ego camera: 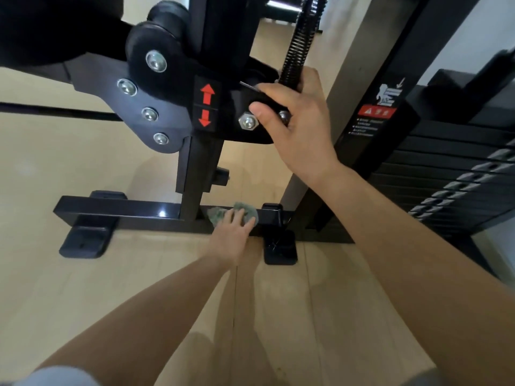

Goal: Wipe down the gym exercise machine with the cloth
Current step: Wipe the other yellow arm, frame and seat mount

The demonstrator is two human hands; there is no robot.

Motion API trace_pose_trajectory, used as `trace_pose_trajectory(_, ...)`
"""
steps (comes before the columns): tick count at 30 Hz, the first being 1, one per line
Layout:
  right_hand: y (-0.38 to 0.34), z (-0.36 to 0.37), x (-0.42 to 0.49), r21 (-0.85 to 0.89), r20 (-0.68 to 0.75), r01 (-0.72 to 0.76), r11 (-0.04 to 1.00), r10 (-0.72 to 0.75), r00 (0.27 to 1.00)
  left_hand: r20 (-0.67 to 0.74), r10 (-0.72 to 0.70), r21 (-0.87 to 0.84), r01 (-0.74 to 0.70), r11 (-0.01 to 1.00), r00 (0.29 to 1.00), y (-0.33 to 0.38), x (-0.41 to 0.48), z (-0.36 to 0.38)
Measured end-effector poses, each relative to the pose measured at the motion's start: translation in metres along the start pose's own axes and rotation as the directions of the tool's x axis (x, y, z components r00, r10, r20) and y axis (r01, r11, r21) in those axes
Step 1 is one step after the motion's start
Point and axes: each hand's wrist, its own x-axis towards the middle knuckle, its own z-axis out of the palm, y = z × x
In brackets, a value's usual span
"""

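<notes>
The black gym machine fills the upper half of the head view, with a low base bar (133, 211) running across the wooden floor. My left hand (232, 232) reaches down and presses a crumpled green-grey cloth (220, 214) onto the base bar, just right of the upright post (195, 174). My right hand (298, 118) grips the black adjustment bracket (223, 107) with red up-down arrows, thumb on its front by a hex bolt, fingers curled behind near the coiled spring rod (298, 43).
A weight stack (457, 174) stands at the right behind a slanted black column with a red warning label (376, 111). Two flat black feet (83, 240) (280, 247) stick out from the base bar onto the light wood floor (139, 288).
</notes>
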Motion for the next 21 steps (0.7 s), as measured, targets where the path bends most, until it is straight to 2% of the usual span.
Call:
trace_pose_trajectory(3, 0.000, -0.001, 0.001, 0.027, 0.008, 0.000, 1.000, 0.000, 1.000, 0.028, 0.201, 0.060, -0.202, 0.978, 0.979, 0.006, 0.009, -0.004)
trace_pose_trajectory(7, 0.001, 0.001, 0.001, 0.077, 0.004, -0.007, 0.997, 0.007, 1.000, 0.027, 0.223, 0.175, -0.224, 0.959, 0.974, -0.021, 0.005, -0.019)
trace_pose_trajectory(10, 0.002, 0.004, -0.001, 0.098, -0.014, -0.009, 0.995, 0.011, 1.000, 0.051, 0.134, 0.218, -0.142, 0.966, 0.990, -0.052, -0.010, -0.024)
trace_pose_trajectory(13, 0.000, 0.007, -0.005, 0.133, -0.031, -0.031, 0.991, 0.036, 0.999, 0.063, 0.050, 0.170, -0.060, 0.984, 0.997, -0.077, -0.027, -0.026)
trace_pose_trajectory(16, -0.004, 0.012, -0.009, 0.153, -0.074, -0.053, 0.987, 0.065, 0.995, 0.140, -0.014, 0.079, 0.003, 0.997, 0.990, -0.101, -0.044, -0.028)
trace_pose_trajectory(19, -0.013, 0.020, -0.024, 0.201, -0.171, -0.078, 0.977, 0.113, 0.979, 0.220, -0.224, 0.001, 0.230, 0.973, 0.949, -0.132, -0.068, -0.028)
trace_pose_trajectory(21, -0.018, 0.031, -0.044, 0.244, -0.251, -0.139, 0.960, 0.201, 0.947, 0.182, -0.336, -0.108, 0.359, 0.927, 0.924, -0.154, -0.082, -0.030)
